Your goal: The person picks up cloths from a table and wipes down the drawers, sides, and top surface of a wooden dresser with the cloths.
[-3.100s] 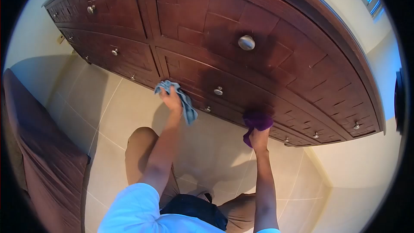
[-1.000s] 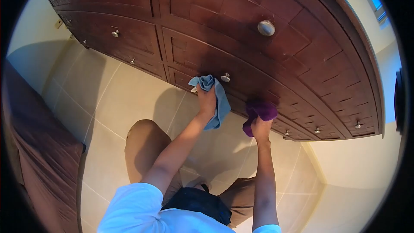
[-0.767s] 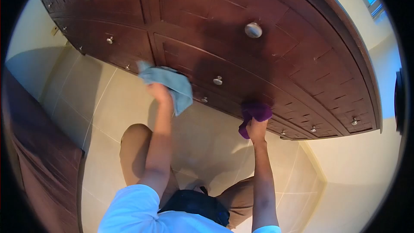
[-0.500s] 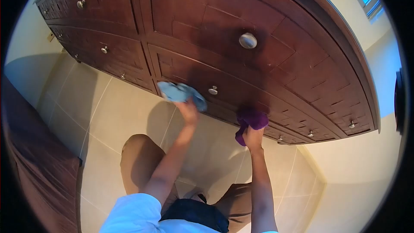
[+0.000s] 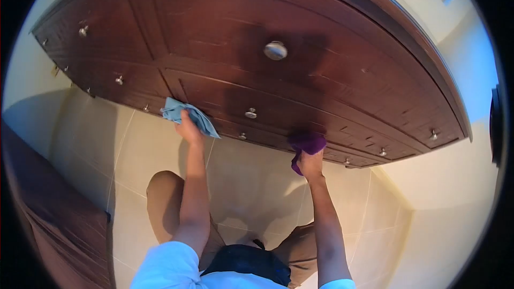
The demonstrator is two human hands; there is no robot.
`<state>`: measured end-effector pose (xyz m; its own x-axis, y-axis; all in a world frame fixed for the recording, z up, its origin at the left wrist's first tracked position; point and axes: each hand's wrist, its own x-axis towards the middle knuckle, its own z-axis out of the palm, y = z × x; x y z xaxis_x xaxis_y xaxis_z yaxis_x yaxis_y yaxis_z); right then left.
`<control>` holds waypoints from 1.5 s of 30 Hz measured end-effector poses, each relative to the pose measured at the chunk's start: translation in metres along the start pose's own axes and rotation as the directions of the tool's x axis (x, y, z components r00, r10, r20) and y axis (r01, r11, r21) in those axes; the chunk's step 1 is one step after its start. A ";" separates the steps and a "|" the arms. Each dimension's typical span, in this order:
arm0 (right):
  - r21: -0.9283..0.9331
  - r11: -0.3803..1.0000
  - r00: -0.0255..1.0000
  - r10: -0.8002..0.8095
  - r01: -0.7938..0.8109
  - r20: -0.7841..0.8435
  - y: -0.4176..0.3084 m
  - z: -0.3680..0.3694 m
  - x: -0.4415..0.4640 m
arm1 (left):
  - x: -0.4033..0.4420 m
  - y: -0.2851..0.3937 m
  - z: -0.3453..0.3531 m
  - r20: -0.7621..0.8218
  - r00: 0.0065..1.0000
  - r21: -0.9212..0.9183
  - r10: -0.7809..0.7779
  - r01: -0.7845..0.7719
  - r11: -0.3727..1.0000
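Blue cloth (image 5: 178, 109) gripped in my left hand (image 5: 189, 129) | purple cloth (image 5: 308, 143) gripped in my right hand (image 5: 311, 164) | got both pretty low by the dresser (image 5: 214, 69), silver knobs (image 5: 250, 113) between

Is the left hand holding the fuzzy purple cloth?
No, the left hand holds the crumpled light-blue cloth, while the fuzzy purple cloth is in the right hand.

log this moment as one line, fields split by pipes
left hand: holding blue cloth at dresser | right hand: holding purple cloth at dresser | visible drawers: closed
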<state>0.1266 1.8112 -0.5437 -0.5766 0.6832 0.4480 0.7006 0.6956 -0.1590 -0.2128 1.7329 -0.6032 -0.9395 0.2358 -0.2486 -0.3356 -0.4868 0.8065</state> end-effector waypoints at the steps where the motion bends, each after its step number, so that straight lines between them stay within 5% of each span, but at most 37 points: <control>1: 0.032 0.999 1.000 0.008 -0.009 0.015 0.002 0.003 -0.001 | -0.029 0.004 0.010 0.078 0.975 0.230 0.207 -0.220 0.948; 3: 0.069 0.997 0.999 0.017 -0.019 0.029 0.002 0.004 -0.003 | -0.074 -0.021 0.014 0.364 0.865 0.393 0.345 -0.479 0.785; 6: 0.066 0.994 0.996 0.089 -0.089 0.002 -0.004 0.003 -0.004 | -0.114 -0.060 0.015 0.497 0.786 0.300 0.368 -0.554 0.777; 8: 0.073 0.997 1.000 0.017 -0.017 -0.003 -0.003 -0.002 -0.004 | -0.154 -0.017 0.038 0.687 0.617 0.463 0.385 -0.779 0.422; 10: 0.119 0.993 0.998 0.032 -0.025 -0.051 -0.007 -0.008 -0.012 | -0.148 -0.002 0.037 0.718 0.654 0.523 0.240 -0.734 0.434; 12: 0.134 0.991 0.995 0.005 0.008 -0.098 -0.014 -0.012 -0.012 | -0.124 0.015 0.030 0.875 0.464 0.464 0.143 -0.885 0.035; 13: 0.103 0.994 0.994 -0.013 0.024 -0.105 -0.021 -0.012 -0.011 | -0.109 0.027 0.027 0.834 0.526 0.525 0.166 -0.849 0.052; 14: 0.339 0.870 0.931 0.362 -0.357 0.051 -0.034 0.013 -0.014 | -0.095 0.041 0.024 0.794 0.580 0.578 0.184 -0.813 0.069; 16: 0.161 0.897 0.903 0.377 -0.411 0.203 -0.071 0.045 -0.002 | -0.068 0.066 0.017 0.832 0.486 0.511 0.269 -0.859 -0.031; 18: 0.107 0.964 0.952 0.215 -0.242 0.218 -0.110 0.052 0.025 | -0.072 0.099 0.026 0.852 0.430 0.462 0.298 -0.886 -0.044; 20: -0.045 0.996 0.973 -0.069 0.081 0.222 -0.132 0.082 0.041 | -0.065 0.124 0.037 0.815 0.439 0.404 0.378 -0.898 0.172; 23: -0.067 0.997 0.997 0.047 -0.043 0.067 -0.116 0.062 0.027 | -0.089 0.181 0.066 0.869 0.089 0.124 0.486 -0.991 -0.041; 25: 0.159 0.827 0.840 0.516 -0.540 0.167 -0.080 0.063 0.018 | -0.115 0.210 0.097 0.821 -0.085 -0.018 0.565 -0.992 -0.122; 27: 0.165 0.934 0.935 0.336 -0.316 -0.113 -0.020 0.003 -0.017 | -0.144 0.228 0.125 0.727 -0.231 -0.142 0.647 -0.972 -0.188; 29: 0.103 0.888 0.761 0.439 -0.448 -0.478 0.039 -0.001 -0.051 | -0.175 0.239 0.152 0.650 -0.331 -0.230 0.684 -0.944 -0.238; 31: 0.510 0.574 0.183 0.759 -0.640 -0.625 0.104 0.033 -0.065 | -0.205 0.243 0.181 0.607 -0.427 -0.322 0.671 -0.903 -0.284; 32: 0.514 0.564 0.156 0.757 -0.646 -0.634 0.117 0.021 -0.069 | -0.221 0.242 0.197 0.560 -0.510 -0.385 0.653 -0.858 -0.340; 33: 0.957 0.215 -0.072 0.970 -0.194 -0.233 0.129 0.009 -0.074 | -0.238 0.239 0.213 0.525 -0.535 -0.450 0.662 -0.835 -0.318; 34: 0.900 -0.230 -0.018 0.967 0.371 0.254 0.139 -0.001 -0.079 | -0.253 0.238 0.228 0.522 -0.589 -0.470 0.617 -0.802 -0.368; 35: 0.844 -0.254 -0.038 0.951 0.472 0.308 0.144 0.013 -0.075 | -0.276 0.236 0.244 0.510 -0.652 -0.493 0.561 -0.756 -0.430; 36: 0.763 -0.417 0.064 0.893 0.494 0.446 0.142 0.029 -0.074 | -0.298 0.233 0.260 0.495 -0.710 -0.518 0.501 -0.704 -0.487; 37: 0.781 -0.464 0.008 0.861 0.418 0.508 0.124 0.040 -0.060 | -0.321 0.227 0.274 0.491 -0.744 -0.557 0.453 -0.668 -0.493; 39: 0.907 -0.396 -0.047 0.913 0.146 0.406 0.064 0.038 -0.036 | -0.356 0.212 0.303 0.514 -0.789 -0.576 0.336 -0.608 -0.547; 40: 0.916 -0.384 0.052 0.923 0.119 0.381 0.054 0.079 -0.029 | -0.360 0.204 0.319 0.521 -0.805 -0.589 0.283 -0.579 -0.563; 43: 0.793 -0.512 0.132 0.857 0.330 0.499 0.052 0.066 -0.033 | -0.358 0.184 0.355 0.533 -0.803 -0.626 0.267 -0.586 -0.514; 45: 0.955 -0.256 -0.068 0.961 0.148 0.268 0.098 0.060 -0.044 | -0.358 0.182 0.368 0.557 -0.788 -0.673 0.262 -0.614 -0.412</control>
<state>0.1953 1.8625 -0.6321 0.5998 0.6817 -0.4189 -0.6660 0.1351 -0.7336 0.0878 1.8692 -0.1706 0.6907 0.1551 0.7063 0.6681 -0.5105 -0.5413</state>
